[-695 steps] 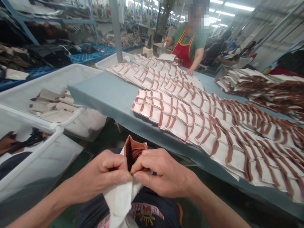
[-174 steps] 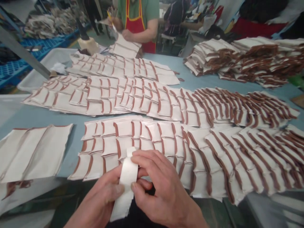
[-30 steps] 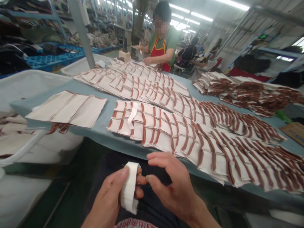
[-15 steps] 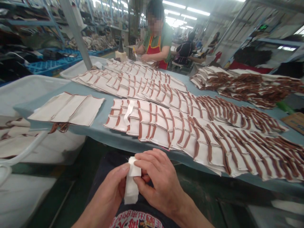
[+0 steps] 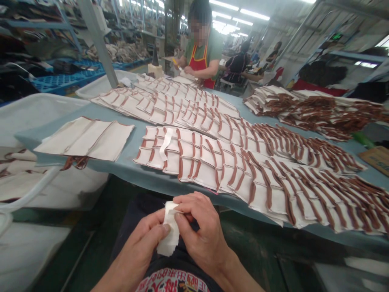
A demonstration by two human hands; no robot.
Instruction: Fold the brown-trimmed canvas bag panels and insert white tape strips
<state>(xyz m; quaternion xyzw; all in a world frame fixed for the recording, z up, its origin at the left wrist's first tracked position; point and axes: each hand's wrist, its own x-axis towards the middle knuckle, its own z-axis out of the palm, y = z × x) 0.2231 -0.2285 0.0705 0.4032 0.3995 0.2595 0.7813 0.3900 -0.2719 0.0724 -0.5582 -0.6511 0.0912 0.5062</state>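
A second back the right hand [image 5: 200, 227] stood off with its fingers parted; from here I now see it closed in on the folded white strip [image 5: 168, 245], which is held over the lap, just in front of the table [image 5: 126, 168]. On my feed the right thumb and forefinger pinch its upper end, where a layer seems to lift. The left hand [image 5: 142, 241] grips it too, thumb pressed flat on the front; the fingers behind are hidden, so I can't tell how they sit. As for progress, I count one loose white strip [image 5: 165, 145] laid across the front row of panels [image 5: 208, 158], near its left end. The piece between the hands is not separated as far as I can see, and I can't tell how many layers it has. To the left, a canvas piece [image 5: 86, 140] lies flat near the table edge, brown ties hanging below it, apart from the row. Behind, I see more overlapped panels [image 5: 158, 104], and a co-worker [image 5: 199, 61] in a red apron at the far side.
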